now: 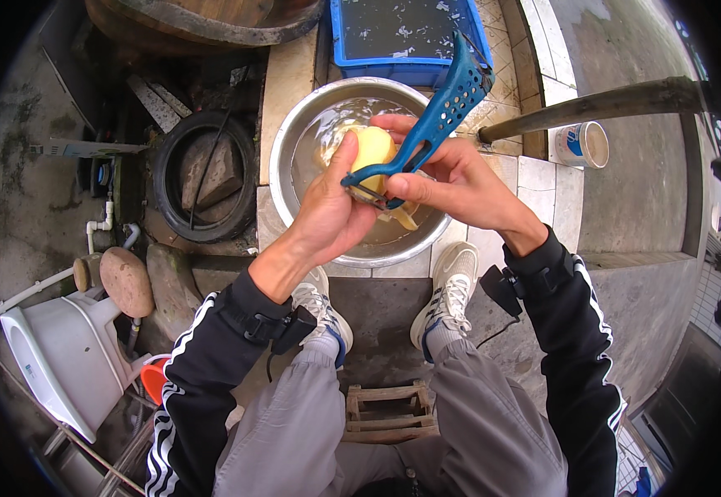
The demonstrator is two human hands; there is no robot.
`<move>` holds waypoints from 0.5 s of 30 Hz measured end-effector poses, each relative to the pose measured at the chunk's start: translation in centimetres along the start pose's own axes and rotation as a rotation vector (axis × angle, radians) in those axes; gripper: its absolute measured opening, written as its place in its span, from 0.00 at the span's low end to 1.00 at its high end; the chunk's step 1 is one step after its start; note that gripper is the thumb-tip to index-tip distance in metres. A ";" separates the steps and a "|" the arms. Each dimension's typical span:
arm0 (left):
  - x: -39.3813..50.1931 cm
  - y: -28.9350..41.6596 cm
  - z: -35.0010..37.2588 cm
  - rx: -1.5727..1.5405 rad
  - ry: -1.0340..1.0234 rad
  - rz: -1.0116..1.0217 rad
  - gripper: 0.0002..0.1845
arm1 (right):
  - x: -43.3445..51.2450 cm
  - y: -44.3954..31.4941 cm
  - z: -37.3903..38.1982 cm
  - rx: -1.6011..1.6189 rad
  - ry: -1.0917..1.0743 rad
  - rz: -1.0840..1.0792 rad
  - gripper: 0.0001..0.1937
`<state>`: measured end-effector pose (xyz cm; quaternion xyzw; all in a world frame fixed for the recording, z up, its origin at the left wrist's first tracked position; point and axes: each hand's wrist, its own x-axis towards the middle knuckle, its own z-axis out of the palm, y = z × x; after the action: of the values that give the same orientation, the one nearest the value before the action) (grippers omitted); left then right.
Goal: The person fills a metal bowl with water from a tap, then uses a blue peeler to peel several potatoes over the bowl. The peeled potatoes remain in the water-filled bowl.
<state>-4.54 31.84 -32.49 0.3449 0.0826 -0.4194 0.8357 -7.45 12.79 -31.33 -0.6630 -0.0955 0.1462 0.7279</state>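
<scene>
My left hand (329,202) grips a peeled yellow potato (373,151), its thumb along the near side. In my right hand (459,183) is a blue vegetable peeler (441,112) with a perforated handle that points up and away from me. The peeler's blade end lies against the lower part of the potato, where the blade itself is partly hidden. Strips of peel (404,218) hang just below it. Both hands are over a round metal basin (284,164) of water. Something pale yellow, partly covered by my left hand, shows in the water.
A blue plastic crate (413,63) of murky water stands behind the basin. To the left lies a black tyre (164,180) around a stone. A wooden pole (596,110) and a plastic tub (582,145) are at right. Near my feet is a wooden stool (391,425).
</scene>
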 end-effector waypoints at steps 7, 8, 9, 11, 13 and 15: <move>-0.7 1.0 -0.9 0.127 -0.212 -0.037 0.30 | 0.3 0.2 -2.3 0.274 0.094 0.159 0.19; -0.9 1.3 -1.2 0.085 -0.242 -0.070 0.29 | 0.4 0.3 -2.9 0.409 0.099 0.175 0.20; -1.2 1.6 -1.5 0.043 -0.272 -0.104 0.28 | 0.6 0.4 -3.3 0.492 0.106 0.179 0.20; -1.3 1.7 -1.8 0.000 -0.239 -0.138 0.27 | 0.4 0.4 -3.4 0.509 0.137 0.180 0.20; -1.1 1.5 -1.8 -0.006 -0.164 -0.112 0.27 | 0.1 0.4 -2.9 0.391 0.185 0.188 0.20; -0.6 1.1 -1.6 -0.019 -0.093 -0.074 0.27 | -0.1 0.3 -1.8 0.244 0.111 0.126 0.20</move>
<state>-3.82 33.71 -32.82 0.3138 0.0600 -0.4647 0.8258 -6.95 11.06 -31.78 -0.5813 0.0050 0.1651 0.7967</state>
